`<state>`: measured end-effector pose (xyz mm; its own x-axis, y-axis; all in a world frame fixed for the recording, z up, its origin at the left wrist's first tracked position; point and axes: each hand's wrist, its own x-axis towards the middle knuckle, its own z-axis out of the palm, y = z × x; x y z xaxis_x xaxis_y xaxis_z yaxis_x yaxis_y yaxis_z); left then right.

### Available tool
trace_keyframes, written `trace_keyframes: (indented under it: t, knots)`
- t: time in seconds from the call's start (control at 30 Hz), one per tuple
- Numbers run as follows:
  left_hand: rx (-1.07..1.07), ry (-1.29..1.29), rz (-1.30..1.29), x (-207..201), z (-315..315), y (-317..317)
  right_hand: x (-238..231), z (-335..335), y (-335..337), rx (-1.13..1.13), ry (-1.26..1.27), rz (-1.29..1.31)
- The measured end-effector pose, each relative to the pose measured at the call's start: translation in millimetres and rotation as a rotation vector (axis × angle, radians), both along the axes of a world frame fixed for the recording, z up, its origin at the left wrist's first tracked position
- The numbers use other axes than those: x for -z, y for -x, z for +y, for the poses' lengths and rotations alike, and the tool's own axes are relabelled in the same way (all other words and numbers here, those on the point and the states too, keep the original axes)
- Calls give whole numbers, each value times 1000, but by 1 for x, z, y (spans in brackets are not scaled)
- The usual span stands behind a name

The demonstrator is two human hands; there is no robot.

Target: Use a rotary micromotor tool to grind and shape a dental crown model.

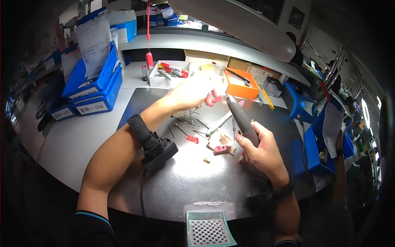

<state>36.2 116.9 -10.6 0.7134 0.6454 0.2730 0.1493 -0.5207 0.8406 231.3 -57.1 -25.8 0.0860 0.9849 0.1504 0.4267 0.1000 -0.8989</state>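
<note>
My right hand (265, 150) is wrapped round a dark grey rotary handpiece (240, 117), its metal tip pointing up and away. Close to that tip is my left hand (205, 88), its fingers bent together in a pinch. Glare washes it out, and what it pinches cannot be made out; some pink shows at the fingertips. Below the hands lie several thin metal burs (185, 122) and a small red piece (192, 139). A cream dental model (222, 140) sits beside a pink-and-beige model piece (222, 149). Nearer me lies a small yellowish piece (206, 160).
Blue bins (96, 101) with papers are stacked at the left. Behind stand a white box of markers (168, 74) and an orange tray (242, 85). A blue device (302, 103) and blue bin (317, 152) flank the right. A perforated tray (210, 231) juts from the front edge.
</note>
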Motion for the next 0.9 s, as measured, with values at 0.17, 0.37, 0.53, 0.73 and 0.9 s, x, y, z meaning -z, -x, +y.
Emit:
trace_keyframes:
  t: [0.17,0.37,0.53,0.73,0.9]
  knots:
    - [-89,-555,323,14,10,6,5,5,-6,47,-115,-166]
    - [-238,-476,555,14,13,19,3,3,-5,75,-168,-191]
    - [-172,-571,509,7,8,23,7,4,-3,91,-315,-289]
    - [141,-391,512,-11,5,27,7,2,-1,124,-282,-232]
    - [138,-446,665,-1,-2,22,10,3,-3,58,-155,-97]
